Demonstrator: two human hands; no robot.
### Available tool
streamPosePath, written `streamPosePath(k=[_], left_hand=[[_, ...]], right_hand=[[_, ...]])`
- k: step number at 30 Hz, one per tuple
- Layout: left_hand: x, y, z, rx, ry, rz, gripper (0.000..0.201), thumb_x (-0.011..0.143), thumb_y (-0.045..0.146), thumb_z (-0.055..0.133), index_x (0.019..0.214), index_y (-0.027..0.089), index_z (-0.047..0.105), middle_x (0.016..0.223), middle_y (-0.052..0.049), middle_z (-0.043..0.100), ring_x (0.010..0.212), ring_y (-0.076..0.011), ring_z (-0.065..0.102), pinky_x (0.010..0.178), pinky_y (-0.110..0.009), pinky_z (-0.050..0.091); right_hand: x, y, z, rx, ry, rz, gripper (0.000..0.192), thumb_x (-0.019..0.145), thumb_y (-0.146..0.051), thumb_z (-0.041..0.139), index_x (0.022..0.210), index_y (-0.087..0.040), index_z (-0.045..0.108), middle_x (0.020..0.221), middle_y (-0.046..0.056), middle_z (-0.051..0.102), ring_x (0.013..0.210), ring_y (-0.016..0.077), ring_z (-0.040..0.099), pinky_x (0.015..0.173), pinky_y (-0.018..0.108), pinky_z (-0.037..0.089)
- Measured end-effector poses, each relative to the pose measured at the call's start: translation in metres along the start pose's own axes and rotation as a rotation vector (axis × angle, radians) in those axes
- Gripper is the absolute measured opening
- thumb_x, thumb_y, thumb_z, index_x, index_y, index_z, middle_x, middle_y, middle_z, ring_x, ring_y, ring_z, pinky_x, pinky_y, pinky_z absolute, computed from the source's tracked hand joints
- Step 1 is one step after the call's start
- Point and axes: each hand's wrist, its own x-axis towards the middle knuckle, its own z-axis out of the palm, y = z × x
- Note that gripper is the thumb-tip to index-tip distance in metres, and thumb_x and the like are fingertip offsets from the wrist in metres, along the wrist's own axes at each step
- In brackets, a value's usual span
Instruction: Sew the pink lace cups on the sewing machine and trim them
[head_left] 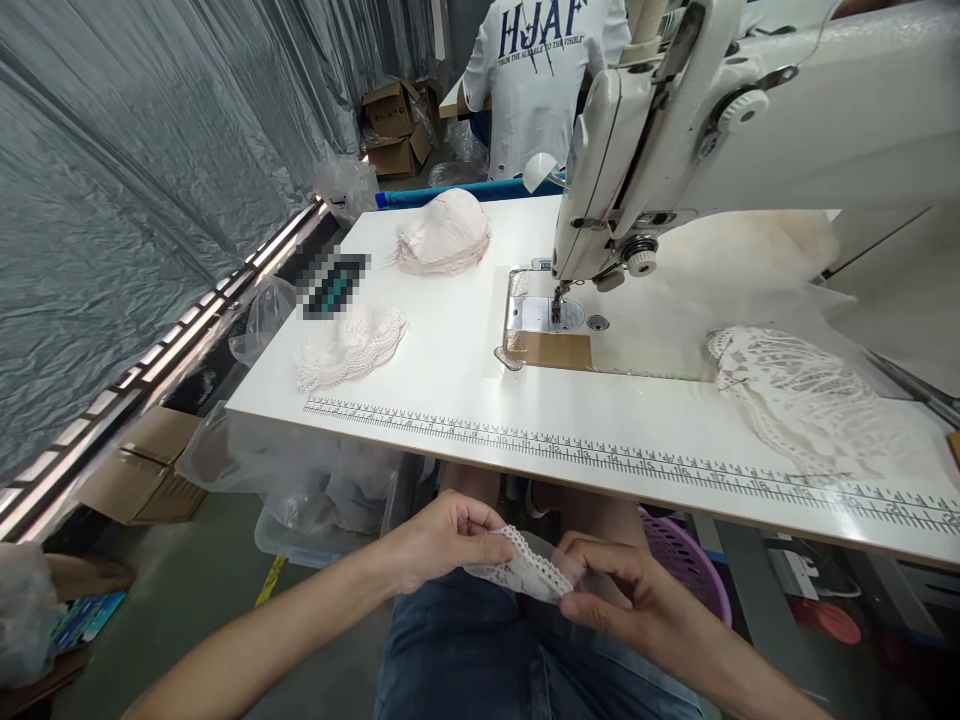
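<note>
Over my lap, in front of the table edge, a piece of white lace with sheer fabric (525, 568) is stretched between both hands. My left hand (461, 545) pinches its left end between thumb and fingers. At the other end, my right hand (619, 580) is closed on the lace and the sheer part. Ahead on the table stands a white sewing machine (600, 190), its needle above the metal plate. White lace pieces (352, 345) lie at the table's left, and more lace (802, 395) is spread at the right. A stack of pale pink cup-shaped pieces (444, 235) sits farther back.
A printed ruler (555, 450) runs along the front of the white table (435, 385). Scissors (915, 385) lie at the right. Below are a purple basket (686, 560) and a clear plastic bin (300, 535). A person in a white shirt (536, 90) is beyond the table.
</note>
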Motion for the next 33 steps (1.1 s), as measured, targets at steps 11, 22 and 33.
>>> streamPosePath(k=[11,22,33], left_hand=[[0.006,0.0,0.005,0.072,-0.02,0.01,0.035,0.064,0.04,0.075,0.078,0.009,0.071,0.067,-0.003,0.063,0.061,-0.0091,0.052,0.061,-0.02,0.041],[0.006,0.01,0.014,0.384,-0.066,0.148,0.026,0.075,0.032,0.065,0.087,0.01,0.071,0.077,-0.006,0.068,0.067,-0.0126,0.058,0.062,-0.019,0.043],[0.009,0.019,0.02,0.601,-0.012,0.198,0.026,0.075,0.032,0.064,0.093,0.013,0.068,0.075,-0.005,0.07,0.07,-0.0165,0.064,0.066,-0.021,0.045]], right_hand=[[-0.002,0.008,-0.002,-0.051,-0.016,0.01,0.022,0.083,-0.039,0.059,0.071,-0.021,0.058,0.076,-0.002,0.052,0.073,0.0147,0.049,0.067,0.024,0.037],[-0.008,0.01,0.004,-0.157,0.064,0.068,0.024,0.082,-0.045,0.057,0.075,-0.022,0.055,0.072,-0.002,0.049,0.072,0.0147,0.047,0.066,0.023,0.038],[-0.003,0.007,0.006,-0.1,0.084,0.041,0.03,0.087,-0.046,0.049,0.073,-0.021,0.049,0.066,-0.004,0.041,0.063,0.0115,0.038,0.056,0.021,0.032]])
